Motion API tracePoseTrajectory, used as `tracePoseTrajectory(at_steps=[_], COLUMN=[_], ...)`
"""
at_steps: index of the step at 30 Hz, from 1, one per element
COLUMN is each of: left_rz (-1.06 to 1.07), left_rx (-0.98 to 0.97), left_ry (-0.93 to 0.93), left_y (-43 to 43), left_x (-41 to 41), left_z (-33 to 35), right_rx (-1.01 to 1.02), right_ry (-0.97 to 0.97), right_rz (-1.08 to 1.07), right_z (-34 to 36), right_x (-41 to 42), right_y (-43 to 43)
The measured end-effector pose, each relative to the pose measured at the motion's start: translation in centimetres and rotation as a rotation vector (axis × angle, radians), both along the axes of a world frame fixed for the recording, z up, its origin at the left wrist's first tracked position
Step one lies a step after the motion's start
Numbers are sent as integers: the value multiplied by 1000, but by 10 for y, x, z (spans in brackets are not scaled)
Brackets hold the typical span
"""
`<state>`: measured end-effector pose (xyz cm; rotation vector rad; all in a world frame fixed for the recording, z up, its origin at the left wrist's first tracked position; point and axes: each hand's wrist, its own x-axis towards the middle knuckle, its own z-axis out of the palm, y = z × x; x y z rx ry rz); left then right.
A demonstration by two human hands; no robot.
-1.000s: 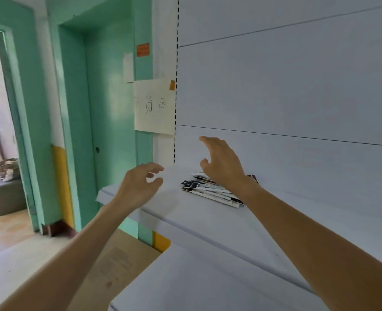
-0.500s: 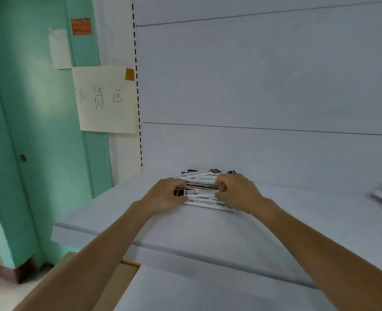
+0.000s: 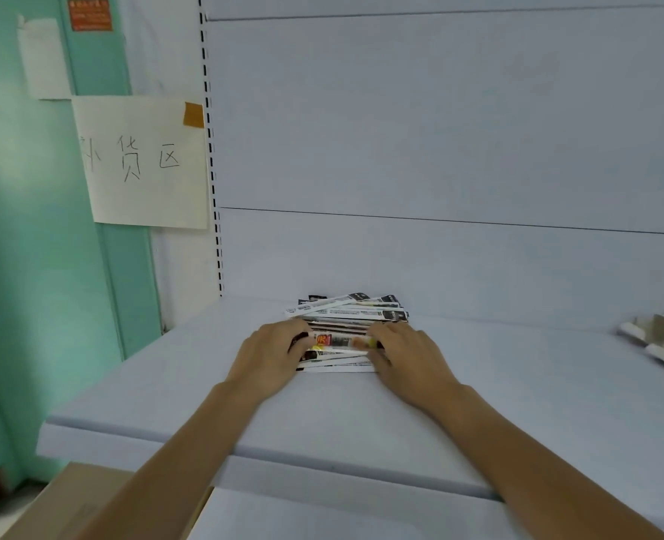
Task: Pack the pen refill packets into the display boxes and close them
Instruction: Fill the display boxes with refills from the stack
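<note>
Pen refill packets (image 3: 349, 312): position, grip?
— Splayed stack on shelf (image 3: 322, 415) near the back panel (image 3: 439, 150). Left hand (image 3: 272, 354) and right hand (image 3: 406, 356) clamp fingers on its ends. Judged light, slick, slide-prone; squeeze both ends together.

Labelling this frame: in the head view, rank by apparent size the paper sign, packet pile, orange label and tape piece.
1. paper sign
2. packet pile, partly hidden by the hands
3. orange label
4. tape piece
</note>
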<state>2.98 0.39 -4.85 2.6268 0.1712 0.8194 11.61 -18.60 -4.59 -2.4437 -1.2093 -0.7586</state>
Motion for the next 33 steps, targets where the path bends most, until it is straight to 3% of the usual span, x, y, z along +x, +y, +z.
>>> tracePoseTrajectory(at_steps=[6, 14, 16, 19, 22, 24, 26, 28, 30, 33], left_rz=[106, -5, -14, 20, -112, -91, 73, 256, 380, 428], left_rx=[-190, -292, -173, 255, 608, 574, 470, 253, 120, 103], left_ry=[-196, -287, -352, -483, -243, -70, 35, 9, -79, -70], left_y=[1, 1, 0, -7, -21, -28, -26, -16, -3, -1], left_x=[-2, -3, -5, -8, -5, -5, -7, -13, -17, -17], left_z=[4, 3, 6, 11, 4, 5, 13, 20, 22, 20], right_rx=[27, 158, 186, 60, 14, 46, 171, 224, 114, -102], right_ry=[22, -2, -22, -79, -24, -20, -97, -134, -110, 93], right_rz=[-5, -3, 48, 51, 112, 193, 201, 123, 65, 102], right_z=[3, 12, 10, 6, 3, 5, 6, 8, 10, 7], right_x=[-3, -18, -19, -17, -13, -15, -12, -11, -14, -16], right_y=[1, 4, 6, 7, 7, 8, 11, 12, 9, 5])
